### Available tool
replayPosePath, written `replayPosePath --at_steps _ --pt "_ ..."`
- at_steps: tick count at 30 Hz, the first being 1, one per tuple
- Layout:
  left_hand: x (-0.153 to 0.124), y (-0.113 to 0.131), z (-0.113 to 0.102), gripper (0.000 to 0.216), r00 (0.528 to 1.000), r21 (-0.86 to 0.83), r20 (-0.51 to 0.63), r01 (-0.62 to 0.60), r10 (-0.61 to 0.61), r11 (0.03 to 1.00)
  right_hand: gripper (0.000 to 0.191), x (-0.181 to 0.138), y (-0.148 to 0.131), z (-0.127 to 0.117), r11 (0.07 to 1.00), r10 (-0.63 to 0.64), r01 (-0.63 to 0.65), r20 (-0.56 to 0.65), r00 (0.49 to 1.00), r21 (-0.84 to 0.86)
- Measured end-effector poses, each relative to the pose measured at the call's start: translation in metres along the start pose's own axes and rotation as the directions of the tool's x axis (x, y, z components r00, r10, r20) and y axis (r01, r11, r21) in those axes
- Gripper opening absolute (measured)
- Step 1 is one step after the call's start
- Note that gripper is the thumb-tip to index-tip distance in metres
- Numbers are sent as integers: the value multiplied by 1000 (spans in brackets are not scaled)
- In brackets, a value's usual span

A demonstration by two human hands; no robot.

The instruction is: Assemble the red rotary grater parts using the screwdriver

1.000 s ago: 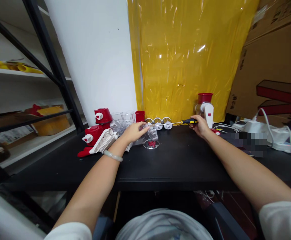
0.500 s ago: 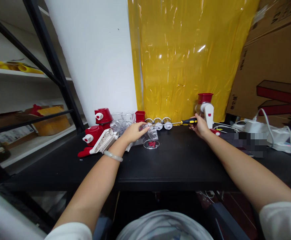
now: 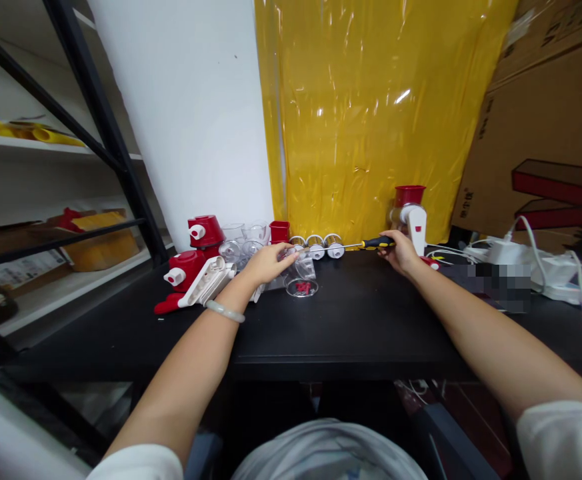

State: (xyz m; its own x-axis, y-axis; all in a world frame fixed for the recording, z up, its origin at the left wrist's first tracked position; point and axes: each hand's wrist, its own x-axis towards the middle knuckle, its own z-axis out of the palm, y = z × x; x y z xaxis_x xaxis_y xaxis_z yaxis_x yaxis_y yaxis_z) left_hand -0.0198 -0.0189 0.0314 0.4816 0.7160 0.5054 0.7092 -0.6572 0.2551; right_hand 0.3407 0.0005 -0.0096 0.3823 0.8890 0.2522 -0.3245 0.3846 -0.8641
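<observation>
My right hand (image 3: 401, 252) is closed around the black and yellow handle of a screwdriver (image 3: 378, 243), held level with its shaft pointing left. The shaft's tip end reaches the fingers of my left hand (image 3: 273, 262), which are closed on the top of a clear plastic part (image 3: 305, 268). That part stands on the table with a round clear base (image 3: 301, 287), where small red pieces show. The exact point where the tip meets the part is too small to make out. Behind the shaft stand several clear and white drums (image 3: 316, 247).
Red grinder-like bodies (image 3: 183, 270), a white crank arm (image 3: 209, 281) and clear cups (image 3: 243, 243) crowd the left of the black table (image 3: 321, 340). A red and white grinder (image 3: 413, 223) stands beyond my right hand. White chargers and cables (image 3: 508, 252) lie at right.
Both hands and the screwdriver keep nearly the same place. The whole view has shifted very slightly.
</observation>
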Motion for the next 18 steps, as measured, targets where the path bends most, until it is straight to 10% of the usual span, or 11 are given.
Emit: replayPosePath --at_steps 18 --pt "0 -1 1 50 1000 1 -3 -5 5 1000 15 -5 -4 -4 996 42 -47 67 997 78"
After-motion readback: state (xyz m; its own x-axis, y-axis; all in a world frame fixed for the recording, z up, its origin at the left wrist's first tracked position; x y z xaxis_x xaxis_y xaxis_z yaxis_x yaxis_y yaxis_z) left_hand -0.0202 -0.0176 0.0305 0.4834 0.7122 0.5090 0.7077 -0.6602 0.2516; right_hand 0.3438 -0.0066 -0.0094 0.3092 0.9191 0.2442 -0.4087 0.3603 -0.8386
